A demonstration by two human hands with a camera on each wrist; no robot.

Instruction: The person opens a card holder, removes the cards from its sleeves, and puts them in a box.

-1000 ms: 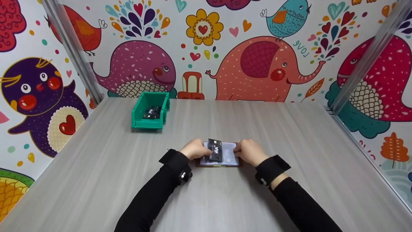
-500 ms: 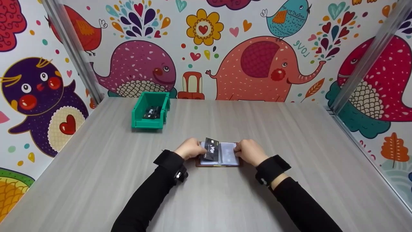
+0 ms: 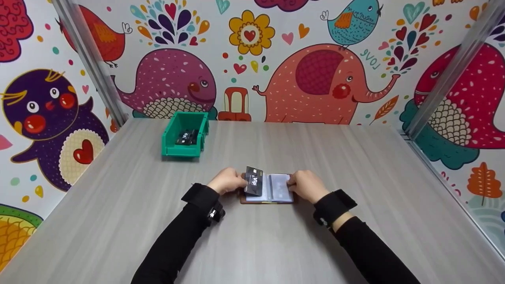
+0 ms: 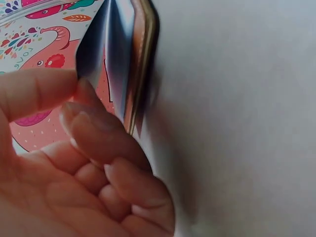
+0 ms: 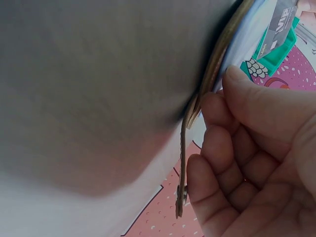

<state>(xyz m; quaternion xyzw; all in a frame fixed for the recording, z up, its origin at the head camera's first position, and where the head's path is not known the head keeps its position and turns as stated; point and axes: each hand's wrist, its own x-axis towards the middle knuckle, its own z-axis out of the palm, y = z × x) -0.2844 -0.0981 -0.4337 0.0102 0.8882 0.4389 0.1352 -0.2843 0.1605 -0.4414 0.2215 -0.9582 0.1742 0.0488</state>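
Observation:
A card holder (image 3: 282,188) with a brown cover and clear plastic sleeves lies opened out on the table. Over its left half, a black card (image 3: 254,180) printed "Vip" stands tilted, its left edge pinched between thumb and forefinger of my left hand (image 3: 227,181). The left wrist view shows the card (image 4: 93,43) at an angle to the sleeves behind it. My right hand (image 3: 309,185) grips the holder's right edge, thumb on the sleeves. In the right wrist view a thin brown strap (image 5: 182,163) with a metal snap hangs beside the fingertips.
A green bin (image 3: 181,151) with black cards (image 3: 187,137) in it stands at the back left of the grey wood-grain table (image 3: 315,252). Walls with cartoon animals (image 3: 315,85) enclose the table at the back and both sides, with metal posts (image 3: 96,63) at the corners.
My left hand has moved left with the black card, from near the holder's fold to its left edge, uncovering more of the sleeves. The right hand has stayed in place.

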